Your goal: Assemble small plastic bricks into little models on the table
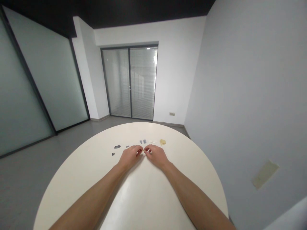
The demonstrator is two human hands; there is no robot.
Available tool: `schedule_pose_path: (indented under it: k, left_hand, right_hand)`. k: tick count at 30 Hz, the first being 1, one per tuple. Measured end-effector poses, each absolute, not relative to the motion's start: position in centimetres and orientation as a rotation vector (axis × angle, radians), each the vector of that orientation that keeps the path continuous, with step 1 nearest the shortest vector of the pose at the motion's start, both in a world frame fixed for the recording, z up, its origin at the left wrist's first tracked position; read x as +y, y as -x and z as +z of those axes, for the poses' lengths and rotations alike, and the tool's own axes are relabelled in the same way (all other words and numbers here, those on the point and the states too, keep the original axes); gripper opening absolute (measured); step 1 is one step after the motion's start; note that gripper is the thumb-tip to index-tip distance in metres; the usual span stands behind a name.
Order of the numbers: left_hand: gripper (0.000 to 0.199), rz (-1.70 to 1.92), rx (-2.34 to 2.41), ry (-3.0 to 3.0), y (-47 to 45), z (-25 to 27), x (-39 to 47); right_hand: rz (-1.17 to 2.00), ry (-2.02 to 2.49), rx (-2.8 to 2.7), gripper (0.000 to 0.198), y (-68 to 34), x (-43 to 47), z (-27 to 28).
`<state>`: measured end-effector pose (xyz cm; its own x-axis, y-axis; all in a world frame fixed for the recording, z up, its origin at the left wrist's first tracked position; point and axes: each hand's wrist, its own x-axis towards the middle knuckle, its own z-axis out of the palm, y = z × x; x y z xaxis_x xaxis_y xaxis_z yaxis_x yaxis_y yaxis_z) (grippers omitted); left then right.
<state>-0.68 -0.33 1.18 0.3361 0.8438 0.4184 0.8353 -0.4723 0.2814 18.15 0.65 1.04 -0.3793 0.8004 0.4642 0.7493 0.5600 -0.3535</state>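
Round white worktop carrying everything, forearms laid across it for support. Left hand and right hand meeting fingertip to fingertip mid-worktop, pinched shut together on a tiny yellowish piece, too small to identify. Loose grey pieces and tan pieces just beyond the hands, within reach.
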Motion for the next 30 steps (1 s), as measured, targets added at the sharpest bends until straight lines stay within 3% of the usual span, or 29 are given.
schedule_pose_path:
  k: [30]
  left_hand:
    - [0.025, 0.877, 1.601, -2.561, 0.58, 1.31, -0.47]
  right_hand:
    - [0.116, 1.242, -2.220, 0.016, -18.26, 0.64, 0.87]
